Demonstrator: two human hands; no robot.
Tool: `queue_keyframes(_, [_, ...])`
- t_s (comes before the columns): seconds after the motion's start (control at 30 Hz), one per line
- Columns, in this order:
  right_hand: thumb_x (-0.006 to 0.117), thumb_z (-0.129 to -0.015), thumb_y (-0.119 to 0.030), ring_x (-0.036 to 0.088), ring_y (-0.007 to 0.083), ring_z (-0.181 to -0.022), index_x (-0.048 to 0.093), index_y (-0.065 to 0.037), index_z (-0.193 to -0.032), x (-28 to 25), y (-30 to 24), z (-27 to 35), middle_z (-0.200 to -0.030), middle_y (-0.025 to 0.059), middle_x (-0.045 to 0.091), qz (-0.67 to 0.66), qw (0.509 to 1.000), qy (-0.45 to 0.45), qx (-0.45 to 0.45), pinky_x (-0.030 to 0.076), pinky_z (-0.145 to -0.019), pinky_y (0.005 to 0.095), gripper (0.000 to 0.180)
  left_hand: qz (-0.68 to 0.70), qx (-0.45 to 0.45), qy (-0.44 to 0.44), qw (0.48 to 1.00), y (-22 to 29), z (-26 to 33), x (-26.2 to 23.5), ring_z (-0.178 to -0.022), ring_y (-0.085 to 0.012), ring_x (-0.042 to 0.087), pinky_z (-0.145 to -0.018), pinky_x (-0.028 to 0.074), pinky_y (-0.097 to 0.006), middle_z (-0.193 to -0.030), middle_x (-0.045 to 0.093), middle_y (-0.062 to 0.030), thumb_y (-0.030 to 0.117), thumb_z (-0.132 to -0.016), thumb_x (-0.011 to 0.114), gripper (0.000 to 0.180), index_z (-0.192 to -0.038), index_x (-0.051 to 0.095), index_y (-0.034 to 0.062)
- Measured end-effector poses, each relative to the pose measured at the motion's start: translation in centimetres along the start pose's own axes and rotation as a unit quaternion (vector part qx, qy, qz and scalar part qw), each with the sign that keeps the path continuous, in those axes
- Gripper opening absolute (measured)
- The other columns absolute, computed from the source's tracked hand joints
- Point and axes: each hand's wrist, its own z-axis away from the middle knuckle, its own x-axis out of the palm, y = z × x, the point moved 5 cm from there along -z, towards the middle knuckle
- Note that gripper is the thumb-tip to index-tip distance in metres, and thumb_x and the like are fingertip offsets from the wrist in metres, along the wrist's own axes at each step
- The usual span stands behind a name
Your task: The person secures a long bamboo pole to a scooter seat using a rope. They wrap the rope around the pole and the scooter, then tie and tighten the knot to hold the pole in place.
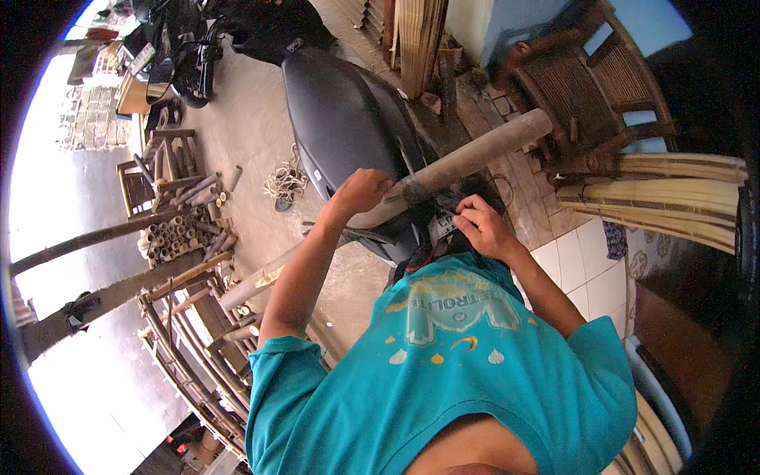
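Observation:
A thick grey-brown pole (pixel 483 153) lies slantwise across the rear of a black motorbike seat (pixel 340 111). A dark strap (pixel 412 190) crosses the pole near its middle. My left hand (pixel 362 194) rests over the pole just left of the strap, its fingers curled down onto it. Beside the bike's tail, right of the strap, my right hand (pixel 483 229) is closed, with thumb and fingertips together. Whatever lies between those fingertips is too small to make out. A metal-looking part (pixel 443 226) of the tail shows next to them.
Bundled bamboo strips (pixel 657 198) and a wooden chair (pixel 590 79) stand on the right. Cut bamboo pieces (pixel 178 233) are stacked at left, near a bamboo frame (pixel 198 356). Pale cord (pixel 286 182) lies on the floor. Another motorbike (pixel 186 67) stands at the far left.

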Motion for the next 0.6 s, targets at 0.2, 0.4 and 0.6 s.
queue_keyframes(0.2, [0.049, -0.103, -0.026, 0.06, 0.0213, -0.097, 0.06, 0.003, -0.083, 0.7, -4.7, -4.2, -0.102, 0.0125, 0.061, -0.258, 0.964, 0.059, -0.02, 0.046, -0.095, 0.0377, 0.037, 0.423, -0.172, 0.088, 0.885, -0.5, 1.0, 1.4, -0.08, -0.0249, 0.064, -0.073, 0.049, -0.04, -0.088, 0.07, -0.0109, 0.044, -0.1, 0.049, 0.052, -0.105, 0.069, -0.0033])
queue_keyframes(0.4, [0.049, -0.102, -0.041, 0.032, 0.0099, -0.047, 0.041, -0.013, -0.062, 2.9, -2.5, -7.1, -0.052, -0.0027, 0.038, -0.423, 0.902, 0.018, 0.079, 0.039, -0.054, 0.0309, 0.048, 0.45, -0.114, 0.335, 0.82, 2.6, -0.4, 1.7, -0.061, -0.0147, 0.049, -0.059, 0.043, -0.034, -0.068, 0.061, -0.004, 0.046, -0.102, 0.045, 0.055, -0.074, 0.065, 0.0026])
queue_keyframes(0.6, [0.063, -0.093, -0.042, 0.04, 0.0068, -0.043, 0.047, -0.011, -0.049, 2.9, 0.2, -3.6, -0.048, -0.0033, 0.047, -0.248, 0.958, -0.004, 0.146, 0.03, -0.041, 0.0289, 0.056, 0.236, -0.211, 0.539, 0.781, 4.9, 0.8, 1.7, -0.067, -0.0502, 0.056, -0.057, 0.042, -0.051, -0.067, 0.053, -0.0303, 0.032, -0.101, 0.048, 0.051, -0.068, 0.054, -0.0062])
